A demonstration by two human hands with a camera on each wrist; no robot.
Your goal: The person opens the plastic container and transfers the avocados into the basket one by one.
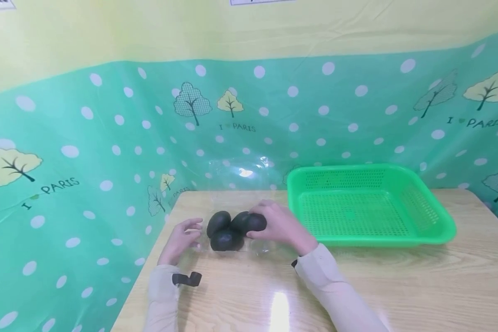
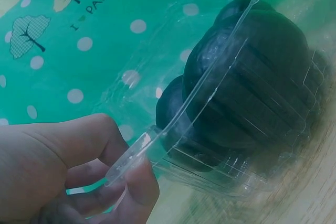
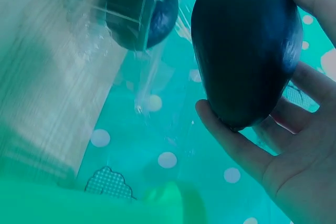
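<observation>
A clear plastic clamshell box sits on the table with its lid raised at the back. Dark, smooth avocados lie grouped in it. My left hand is at the box's left side; in the left wrist view its thumb and finger pinch the rim tab. Over the right part of the box, my right hand grips one avocado between spread fingers and thumb. That held avocado overlaps another one behind it in the head view.
A green plastic basket with perforated walls and floor stands to the right of the box on the wooden table. Behind the table hangs a green dotted curtain with printed trees. A black strap is on the left sleeve.
</observation>
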